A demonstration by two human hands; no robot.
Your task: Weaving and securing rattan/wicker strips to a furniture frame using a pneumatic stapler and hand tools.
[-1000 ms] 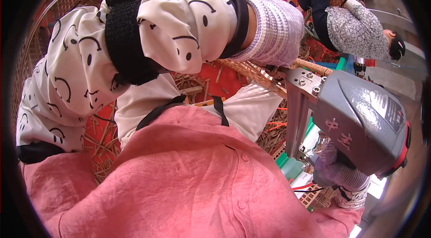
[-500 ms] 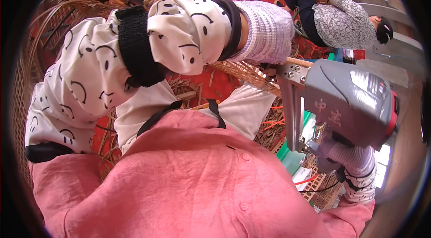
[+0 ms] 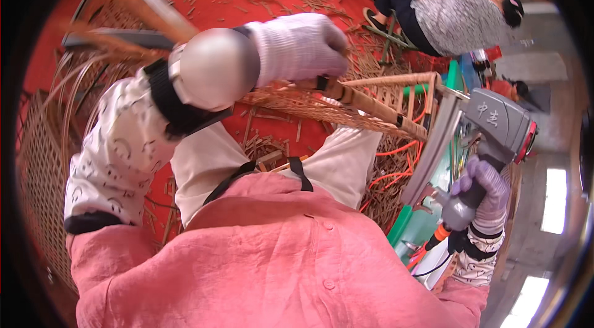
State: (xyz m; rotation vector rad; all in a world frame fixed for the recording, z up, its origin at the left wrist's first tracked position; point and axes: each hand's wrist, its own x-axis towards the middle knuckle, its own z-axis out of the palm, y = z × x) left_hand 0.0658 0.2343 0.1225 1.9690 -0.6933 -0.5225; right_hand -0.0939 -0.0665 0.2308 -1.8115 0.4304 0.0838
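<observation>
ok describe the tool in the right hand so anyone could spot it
Look at the right edge, past the pink apron. There the gloved right hand grips a grey nail gun, its nose against the wicker frame. It is the only metal tool, with a red rear cap.

Wicker frame [image 3: 365, 102] between left hand [image 3: 300, 46] and nail gun [image 3: 489, 127] in right hand [image 3: 486, 189]; seated person [image 3: 451, 9] behind.

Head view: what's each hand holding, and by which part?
Right hand grips the grey nail gun by its handle. Left hand clasps the rattan frame on its top rail.
</observation>
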